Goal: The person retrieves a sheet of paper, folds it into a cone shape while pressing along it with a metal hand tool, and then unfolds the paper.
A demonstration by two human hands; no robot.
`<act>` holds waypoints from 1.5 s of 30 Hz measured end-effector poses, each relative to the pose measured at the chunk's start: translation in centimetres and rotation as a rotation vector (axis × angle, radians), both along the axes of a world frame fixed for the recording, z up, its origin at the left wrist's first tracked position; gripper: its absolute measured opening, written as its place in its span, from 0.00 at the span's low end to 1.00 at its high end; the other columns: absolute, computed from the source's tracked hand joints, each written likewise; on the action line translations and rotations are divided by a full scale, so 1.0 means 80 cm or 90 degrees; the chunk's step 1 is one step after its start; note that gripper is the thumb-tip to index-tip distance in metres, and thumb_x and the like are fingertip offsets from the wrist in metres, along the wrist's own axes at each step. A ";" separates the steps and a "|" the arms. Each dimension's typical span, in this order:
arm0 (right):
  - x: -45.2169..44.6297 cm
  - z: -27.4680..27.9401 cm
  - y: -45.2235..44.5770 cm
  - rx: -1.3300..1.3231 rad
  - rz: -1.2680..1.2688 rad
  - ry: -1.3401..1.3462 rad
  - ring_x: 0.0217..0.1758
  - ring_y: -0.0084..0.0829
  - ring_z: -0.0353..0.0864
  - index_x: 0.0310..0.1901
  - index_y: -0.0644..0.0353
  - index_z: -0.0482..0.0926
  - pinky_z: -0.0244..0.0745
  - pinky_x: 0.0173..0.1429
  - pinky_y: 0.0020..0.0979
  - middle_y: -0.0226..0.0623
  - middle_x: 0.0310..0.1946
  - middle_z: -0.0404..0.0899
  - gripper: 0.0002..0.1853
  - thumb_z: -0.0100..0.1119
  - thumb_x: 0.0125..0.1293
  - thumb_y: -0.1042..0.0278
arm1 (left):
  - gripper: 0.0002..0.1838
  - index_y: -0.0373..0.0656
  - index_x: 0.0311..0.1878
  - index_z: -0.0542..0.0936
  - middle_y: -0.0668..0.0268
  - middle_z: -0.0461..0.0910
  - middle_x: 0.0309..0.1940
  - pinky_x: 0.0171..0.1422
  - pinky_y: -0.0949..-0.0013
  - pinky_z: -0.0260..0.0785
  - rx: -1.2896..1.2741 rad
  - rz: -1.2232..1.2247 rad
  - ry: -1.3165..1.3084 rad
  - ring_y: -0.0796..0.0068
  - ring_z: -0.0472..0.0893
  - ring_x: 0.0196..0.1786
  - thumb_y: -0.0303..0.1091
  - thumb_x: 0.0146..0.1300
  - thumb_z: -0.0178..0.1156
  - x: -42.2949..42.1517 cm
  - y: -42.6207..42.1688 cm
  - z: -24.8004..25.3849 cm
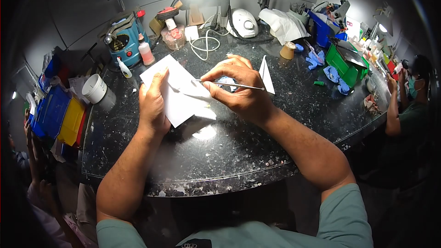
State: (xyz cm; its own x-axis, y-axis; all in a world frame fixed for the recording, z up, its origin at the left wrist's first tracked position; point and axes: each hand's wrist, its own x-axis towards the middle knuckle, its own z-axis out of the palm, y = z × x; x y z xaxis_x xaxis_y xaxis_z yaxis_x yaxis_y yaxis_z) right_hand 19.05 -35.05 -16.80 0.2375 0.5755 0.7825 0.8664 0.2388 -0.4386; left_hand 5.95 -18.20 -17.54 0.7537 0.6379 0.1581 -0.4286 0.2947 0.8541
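My left hand grips the left edge of a white card or folded paper, tilted above the dark speckled bench. A thin metal hand tool is pinched in my right hand, its left tip at the right side of the white paper. The tool's rounded other end points right. Behind my right hand lies something small, blue and white, partly hidden by the fingers. Just right of that hand stands a folded white paper piece.
On the bench are a white tub, small bottle, blue machine, white rounded device, green bin and blue gloves. At the right edge is another person; more people are at the left edge.
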 end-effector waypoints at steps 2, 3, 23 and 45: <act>0.000 0.000 0.000 -0.001 -0.003 -0.003 0.47 0.33 0.81 0.38 0.56 0.86 0.58 0.73 0.44 0.32 0.35 0.85 0.06 0.71 0.62 0.66 | 0.11 0.36 0.49 0.79 0.61 0.84 0.38 0.44 0.66 0.82 0.005 -0.022 0.022 0.69 0.87 0.39 0.34 0.70 0.64 -0.004 -0.002 0.006; -0.001 0.002 -0.001 -0.003 -0.004 -0.002 0.47 0.33 0.81 0.38 0.56 0.86 0.58 0.73 0.44 0.32 0.35 0.85 0.06 0.71 0.62 0.66 | 0.11 0.35 0.49 0.80 0.61 0.84 0.38 0.44 0.67 0.82 0.028 -0.028 0.031 0.69 0.86 0.38 0.32 0.69 0.65 -0.005 -0.003 0.006; -0.007 0.000 0.003 0.035 0.036 0.006 0.49 0.30 0.83 0.42 0.54 0.85 0.61 0.70 0.42 0.30 0.38 0.87 0.07 0.70 0.63 0.68 | 0.09 0.39 0.43 0.81 0.66 0.81 0.37 0.50 0.67 0.75 0.093 -0.027 0.063 0.75 0.81 0.40 0.31 0.62 0.64 -0.009 0.003 -0.006; -0.007 0.001 0.002 0.022 0.055 0.007 0.47 0.32 0.83 0.41 0.54 0.85 0.60 0.69 0.43 0.30 0.37 0.87 0.05 0.69 0.65 0.68 | 0.10 0.37 0.44 0.79 0.64 0.80 0.38 0.47 0.68 0.76 0.100 -0.024 0.054 0.73 0.82 0.39 0.33 0.64 0.61 -0.007 0.007 -0.011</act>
State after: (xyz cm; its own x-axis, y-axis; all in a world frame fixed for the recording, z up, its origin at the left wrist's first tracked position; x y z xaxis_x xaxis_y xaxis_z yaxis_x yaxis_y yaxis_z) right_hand 18.51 -34.86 -16.73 0.1965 0.5672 0.7998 0.8374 0.3272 -0.4378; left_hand 5.37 -17.62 -18.40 0.7913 0.5819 0.1875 -0.3437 0.1698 0.9236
